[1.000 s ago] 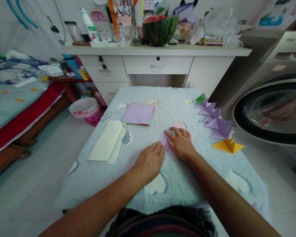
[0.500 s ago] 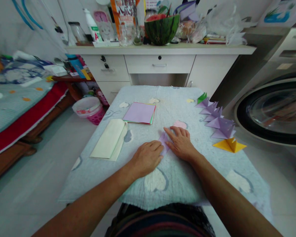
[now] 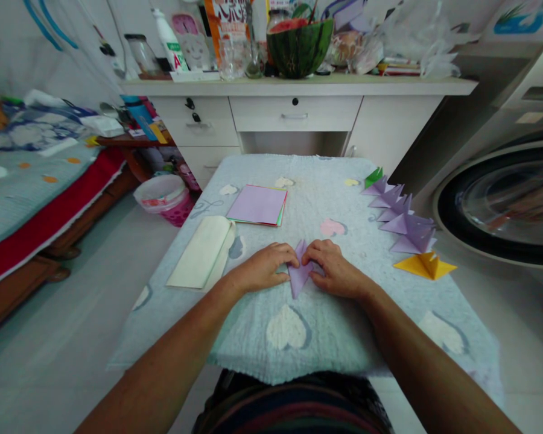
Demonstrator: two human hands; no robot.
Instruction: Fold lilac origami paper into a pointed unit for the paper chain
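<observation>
A small purple folded paper (image 3: 300,278) lies on the cloth-covered table in front of me, a narrow diamond shape with one point toward me. My left hand (image 3: 271,265) pinches its left edge between thumb and fingers. On the opposite edge, my right hand (image 3: 330,266) grips it the same way, fingertips bent in close to the middle. Parts of both side edges are hidden under the fingers. Farther off to the left is a stack of square paper (image 3: 257,205), purple on top with red and green edges showing beneath.
A folded pale sheet (image 3: 201,253) lies left of my hands. Along the table's right edge runs a row of purple folded papers (image 3: 407,222), with a green one (image 3: 373,176) behind and a yellow one (image 3: 426,266) in front. A white desk (image 3: 294,89) stands beyond the table.
My hands have gone from pressing flat over the purple paper to pinching its two sides. More of the paper now shows between them, and my right fingers have curled in.
</observation>
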